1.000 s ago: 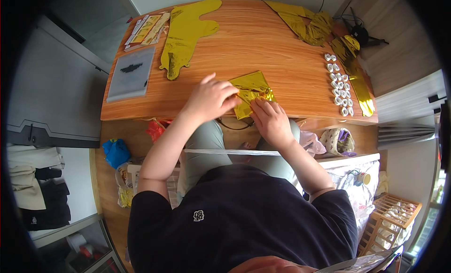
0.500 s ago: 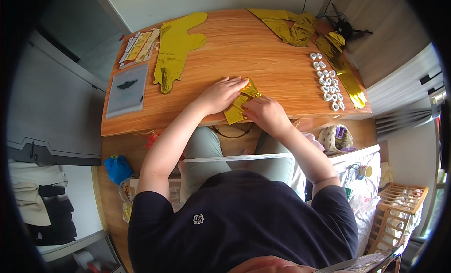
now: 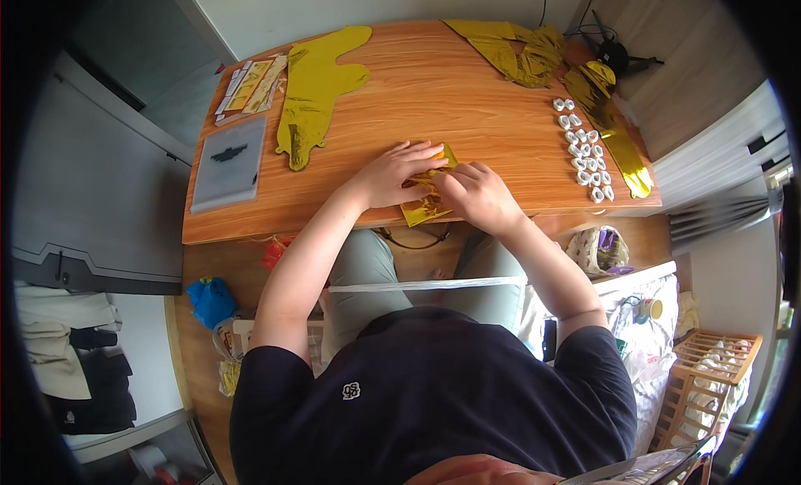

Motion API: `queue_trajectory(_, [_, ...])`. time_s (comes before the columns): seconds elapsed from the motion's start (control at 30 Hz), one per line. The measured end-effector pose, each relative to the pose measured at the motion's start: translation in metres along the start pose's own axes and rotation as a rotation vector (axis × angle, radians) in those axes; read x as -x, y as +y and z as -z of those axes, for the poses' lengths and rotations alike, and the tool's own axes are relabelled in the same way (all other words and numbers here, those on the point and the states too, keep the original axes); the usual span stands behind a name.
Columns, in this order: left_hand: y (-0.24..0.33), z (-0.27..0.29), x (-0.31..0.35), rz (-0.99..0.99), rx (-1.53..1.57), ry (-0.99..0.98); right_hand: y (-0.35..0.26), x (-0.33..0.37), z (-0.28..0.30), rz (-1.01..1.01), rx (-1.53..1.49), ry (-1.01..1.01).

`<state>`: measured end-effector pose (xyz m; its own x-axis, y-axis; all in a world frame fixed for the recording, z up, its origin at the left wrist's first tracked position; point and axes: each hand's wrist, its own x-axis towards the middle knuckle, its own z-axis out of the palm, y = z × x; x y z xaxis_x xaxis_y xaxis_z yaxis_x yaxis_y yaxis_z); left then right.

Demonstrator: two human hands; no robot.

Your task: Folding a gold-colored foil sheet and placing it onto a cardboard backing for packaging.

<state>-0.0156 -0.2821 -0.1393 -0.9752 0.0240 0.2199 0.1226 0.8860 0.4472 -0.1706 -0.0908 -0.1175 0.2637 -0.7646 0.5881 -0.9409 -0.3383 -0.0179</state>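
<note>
A small folded piece of gold foil balloon (image 3: 415, 215) lies at the near edge of the wooden table, in front of me. My left hand (image 3: 394, 176) rests flat over its left and far side, fingers stretched out to the right. From the right, my right hand (image 3: 484, 200) has its fingers curled down onto the crumpled middle of the foil. Its fingertips are partly hidden behind the knuckles. A flat, uninflated gold foil balloon (image 3: 313, 93) with rounded lobes is spread out beyond my left hand.
More gold foil (image 3: 530, 55) lies at the far right, and a strip (image 3: 619, 147) runs down the right edge. Several small white coils (image 3: 580, 151) stand in rows beside it. At left are a clear plastic bag (image 3: 221, 172) and flat packets (image 3: 250, 89). A black stand (image 3: 613, 55) occupies the far-right corner.
My right hand has shifted slightly and its fingers have curled in more. The foil between my hands looks more crumpled. My left hand stays nearly in place, its fingers flat.
</note>
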Motion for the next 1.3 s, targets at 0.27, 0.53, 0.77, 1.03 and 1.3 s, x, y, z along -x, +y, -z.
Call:
queue_trajectory(0.27, [0.004, -0.005, -0.008, 0.126, 0.052, 0.021, -0.009, -0.006, -0.001, -0.35, -0.036, 0.095])
queue_trajectory(0.53, [-0.005, -0.009, -0.005, 0.278, 0.37, 0.157, -0.018, 0.001, -0.017, -0.93, -0.046, -0.044])
queue_trajectory(0.77, [0.01, 0.001, -0.006, 0.37, 0.437, 0.221, -0.01, -0.007, -0.025, -1.029, -0.225, -0.06])
queue_trajectory(1.03, [0.005, -0.002, -0.005, 0.357, 0.497, 0.307, -0.021, -0.004, -0.042, -0.772, -0.048, 0.051])
queue_trajectory(1.3, [-0.001, -0.008, -0.005, 0.084, -0.039, 0.01, -0.022, -0.001, -0.039, -0.755, 0.028, -0.072])
